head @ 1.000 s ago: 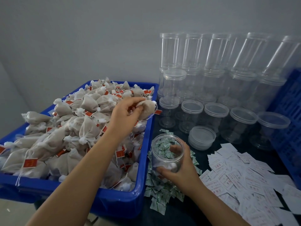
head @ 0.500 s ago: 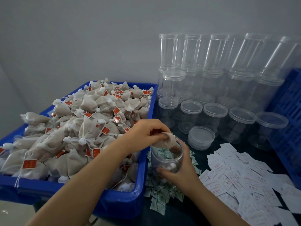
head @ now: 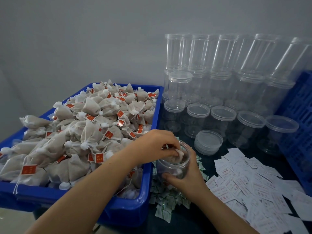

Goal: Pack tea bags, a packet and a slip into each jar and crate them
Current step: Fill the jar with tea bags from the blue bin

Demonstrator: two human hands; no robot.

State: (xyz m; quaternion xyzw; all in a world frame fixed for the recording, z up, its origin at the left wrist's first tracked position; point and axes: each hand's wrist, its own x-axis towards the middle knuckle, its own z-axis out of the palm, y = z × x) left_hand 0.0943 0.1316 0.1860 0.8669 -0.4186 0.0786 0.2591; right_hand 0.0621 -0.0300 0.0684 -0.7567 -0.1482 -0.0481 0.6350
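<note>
left hand [head: 157, 146] pinches tea bag [head: 179, 155] in jar [head: 173, 163] mouth | right hand [head: 185, 179] grips jar | risk: bag's string may catch on the rim

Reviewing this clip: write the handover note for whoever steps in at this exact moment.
Left hand: pinching a tea bag into the mouth of the open jar.
Right hand: gripping that jar from the side.
Supplies: tea bags heaped in the blue bin; green packets under and around the jar; white slips to the right; loose lids behind; lidded empty jars stacked at the back; blue crate far right.
Done: jar partly filled with tea bags.
Left: packet and slip not visible inside; lid, crate, repeat.
</note>
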